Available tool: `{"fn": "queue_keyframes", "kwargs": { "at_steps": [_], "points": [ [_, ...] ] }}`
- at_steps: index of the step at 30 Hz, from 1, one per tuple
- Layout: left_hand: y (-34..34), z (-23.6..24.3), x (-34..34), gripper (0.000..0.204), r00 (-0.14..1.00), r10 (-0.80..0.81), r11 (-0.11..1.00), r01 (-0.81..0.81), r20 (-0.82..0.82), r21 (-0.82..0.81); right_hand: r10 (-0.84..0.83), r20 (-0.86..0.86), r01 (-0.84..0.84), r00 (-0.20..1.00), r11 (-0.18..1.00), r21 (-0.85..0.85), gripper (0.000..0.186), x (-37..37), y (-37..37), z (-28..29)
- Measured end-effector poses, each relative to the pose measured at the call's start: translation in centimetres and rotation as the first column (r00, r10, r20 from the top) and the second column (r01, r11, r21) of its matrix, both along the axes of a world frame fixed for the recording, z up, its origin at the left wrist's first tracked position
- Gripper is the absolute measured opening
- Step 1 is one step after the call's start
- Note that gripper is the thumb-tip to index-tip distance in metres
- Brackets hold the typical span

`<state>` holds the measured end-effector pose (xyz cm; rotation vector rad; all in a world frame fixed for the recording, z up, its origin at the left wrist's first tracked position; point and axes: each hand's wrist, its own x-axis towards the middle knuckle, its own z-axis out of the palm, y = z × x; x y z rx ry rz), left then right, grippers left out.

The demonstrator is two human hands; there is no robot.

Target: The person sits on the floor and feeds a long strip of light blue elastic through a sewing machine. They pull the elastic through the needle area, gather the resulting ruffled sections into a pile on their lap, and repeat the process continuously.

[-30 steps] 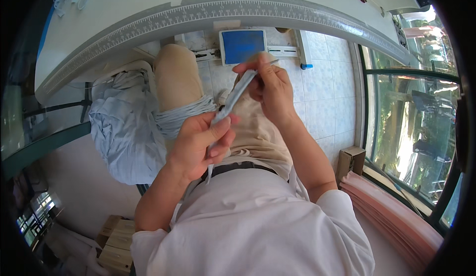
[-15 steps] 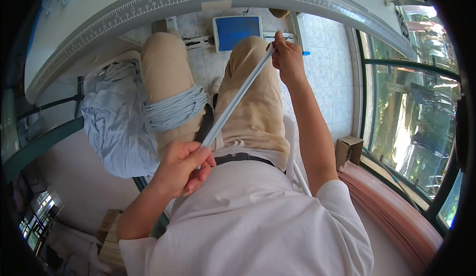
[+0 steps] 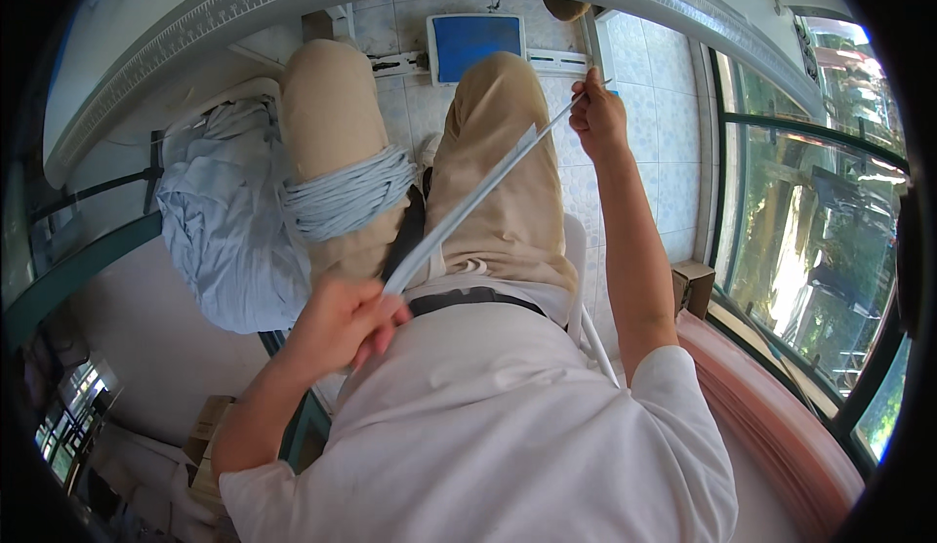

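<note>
1. Fingers of the right hand (image 3: 599,117) are bent closely together, and between the thumb and the forefinger they hold a thin piece (image 3: 560,118). Its dark tip comes out a little past the hand; I cannot tell if all of it is a tool.

2. With the left hand (image 3: 342,323), the picture is blurred, but I see thumb and fingers pressed on the lower end of a light blue strip (image 3: 468,206).

3. This strip is stretched slanting above the right thigh, from the left hand near the belt (image 3: 473,298) up toward the right hand. Its upper end looks pointed and meets the thin piece, so the right fingers are apart from the wide cloth.

4. Across the left thigh lies a bundle of light blue cords (image 3: 346,192); whether it goes fully around the leg, I cannot tell.

5. Beside this thigh, a heap of pale blue cloth (image 3: 229,241) hangs low on the person's left.

6. Before the knees runs the table (image 3: 146,31), which has a grey ruled edge (image 3: 683,18). Below it, on the tiled floor (image 3: 652,180), there is a blue panel in a white frame (image 3: 478,47).

7. On the right side stand a window (image 3: 810,241), a small brown box (image 3: 691,287) and a pink cloth (image 3: 771,436).
</note>
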<state>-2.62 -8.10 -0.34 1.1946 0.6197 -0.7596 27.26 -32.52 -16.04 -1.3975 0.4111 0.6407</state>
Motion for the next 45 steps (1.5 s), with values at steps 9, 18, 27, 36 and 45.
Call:
{"fn": "queue_keyframes", "kwargs": {
  "at_steps": [9,18,27,36,45],
  "points": [
    [-2.2,-3.1,4.6,0.019,0.975,-0.119,0.993,0.116,0.186,0.030,0.371,0.019,-0.295,0.929,0.769,-0.567,0.050,-7.1,0.6,1.3],
    [-3.7,-5.8,6.5,0.029,0.658,-0.608,0.648,0.088,0.444,0.756,0.542,0.247,-0.343,0.803,0.760,-0.552,0.031,-5.9,2.8,1.8],
    [-5.1,-10.3,14.5,0.025,0.849,0.050,0.998,-0.028,0.525,-0.049,0.048,0.221,-0.096,0.974,0.973,0.209,0.017,-7.5,2.4,9.3],
    [-6.0,-5.3,11.2,0.024,0.957,0.206,0.965,-0.163,0.206,-0.207,0.022,0.625,0.206,0.781,0.935,-0.290,0.023,-5.9,2.9,5.4],
    [-5.7,-2.4,7.1,0.023,0.979,0.200,0.949,-0.201,-0.029,-0.242,-0.100,0.619,0.416,0.779,0.822,-0.390,0.021,-0.9,-1.0,-1.4]
  ]
}}
